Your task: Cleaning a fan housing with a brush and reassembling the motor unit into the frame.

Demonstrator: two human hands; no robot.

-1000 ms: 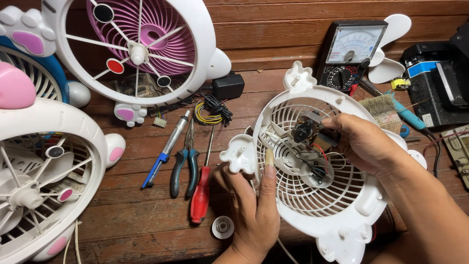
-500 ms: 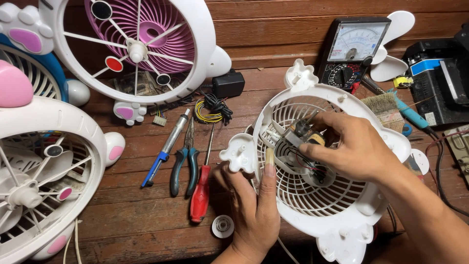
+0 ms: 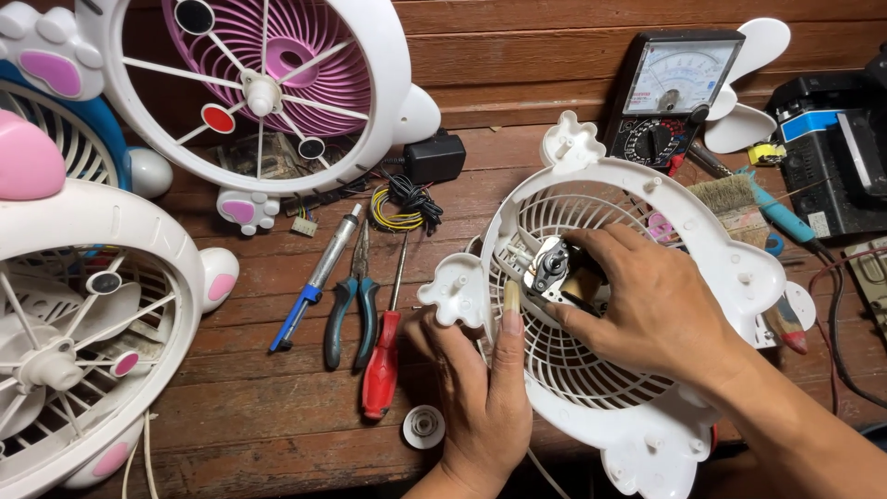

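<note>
Gripping the small metal fan motor [image 3: 554,268] at the middle of the white fan grille [image 3: 591,370], the right hand [image 3: 661,310] closes its fingers around the motor body from the 3 o'clock side. The left hand [image 3: 480,388] steadies the grille's rim at about 8 o'clock, thumb laid up across the slats, remaining fingers probably curled behind the plastic, though they are hidden. At 9 o'clock from the grille lie a red-handled screwdriver [image 3: 386,346], green-handled pliers [image 3: 351,305] and a blue-handled soldering iron [image 3: 314,282] on the wooden table [image 3: 277,434]. An analog multimeter [image 3: 670,97] stands at 12 o'clock, a paintbrush [image 3: 735,199] just beside the grille at 2 o'clock.
</note>
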